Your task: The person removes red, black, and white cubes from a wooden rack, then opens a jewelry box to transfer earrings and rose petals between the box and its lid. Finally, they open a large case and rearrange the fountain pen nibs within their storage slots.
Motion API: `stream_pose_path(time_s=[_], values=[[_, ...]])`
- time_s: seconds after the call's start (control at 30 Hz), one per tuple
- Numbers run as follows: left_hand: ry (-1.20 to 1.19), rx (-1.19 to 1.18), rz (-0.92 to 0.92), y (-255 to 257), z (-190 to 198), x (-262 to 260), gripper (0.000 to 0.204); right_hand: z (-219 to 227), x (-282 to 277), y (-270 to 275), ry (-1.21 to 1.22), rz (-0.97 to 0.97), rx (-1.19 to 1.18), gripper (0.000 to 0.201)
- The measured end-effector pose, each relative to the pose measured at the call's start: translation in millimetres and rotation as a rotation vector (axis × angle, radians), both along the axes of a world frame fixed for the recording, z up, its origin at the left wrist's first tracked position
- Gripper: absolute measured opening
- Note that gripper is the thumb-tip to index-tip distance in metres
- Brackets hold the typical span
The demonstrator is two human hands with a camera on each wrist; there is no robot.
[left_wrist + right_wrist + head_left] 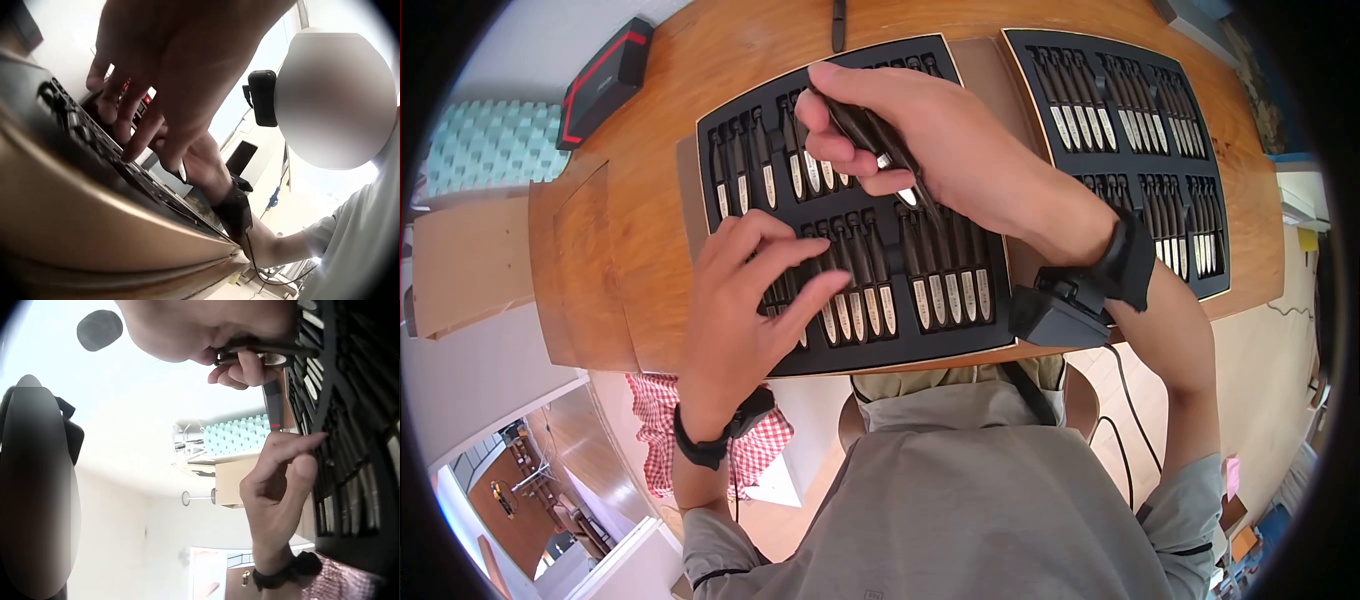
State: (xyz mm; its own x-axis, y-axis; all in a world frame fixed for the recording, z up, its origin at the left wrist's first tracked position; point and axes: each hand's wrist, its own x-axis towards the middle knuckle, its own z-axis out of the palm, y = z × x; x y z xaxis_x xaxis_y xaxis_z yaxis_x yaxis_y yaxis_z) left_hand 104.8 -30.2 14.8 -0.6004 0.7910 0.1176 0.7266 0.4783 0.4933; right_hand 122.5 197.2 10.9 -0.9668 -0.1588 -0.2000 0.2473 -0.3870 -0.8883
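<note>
In the head view a black tray point(790, 205) holds rows of dark tools with pale labelled ends. The right hand point(940, 130) is above its upper middle, fingers curled round several dark tools point(862, 128) that slant down to the right; one silvery-white end shows below the fingers. At the tray's lower left, the left hand point(745, 295) has its thumb and forefinger apart over a group of tools point(860, 290), with nothing seen between them. In the left wrist view the left hand's fingers point(128, 119) reach down toward the tray, loosely bent.
A second filled tray point(1135, 165) lies on the wooden table point(590, 270) at the right. One dark tool point(838, 25) lies beyond the first tray. At the upper left are a black box with red bands point(605, 85) and a cardboard box point(470, 255). Cables hang at the right wrist.
</note>
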Motion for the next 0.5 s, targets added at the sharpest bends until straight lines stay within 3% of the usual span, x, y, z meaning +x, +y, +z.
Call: stream_pose_path(time_s=[0.07, 0.2, 0.23, 0.27, 0.5], values=[[-0.092, 0.150, 0.129, 10.9, -0.7, 3.2, 0.023, -5.3, -2.4, 1.3, -0.003, 0.010, -0.106, 0.035], [-0.294, 0.202, 0.198, 36.9, 6.4, 6.4, 0.023, -13.1, -4.7, 2.9, 0.007, 0.070, -0.303, 0.030], [-0.445, 0.240, 0.210, 44.0, 6.8, 5.3, 0.024, -13.2, -5.0, 2.2, -0.006, 0.072, -0.363, 0.029], [-0.594, 0.277, 0.218, 49.2, 6.8, 2.7, 0.024, -13.4, -5.1, 1.7, -0.003, 0.078, -0.360, 0.029], [-0.770, 0.295, 0.217, 52.3, -12.6, -12.9, 0.026, -23.6, -6.9, 0.3, 0.143, 0.008, -0.371, 0.029]])
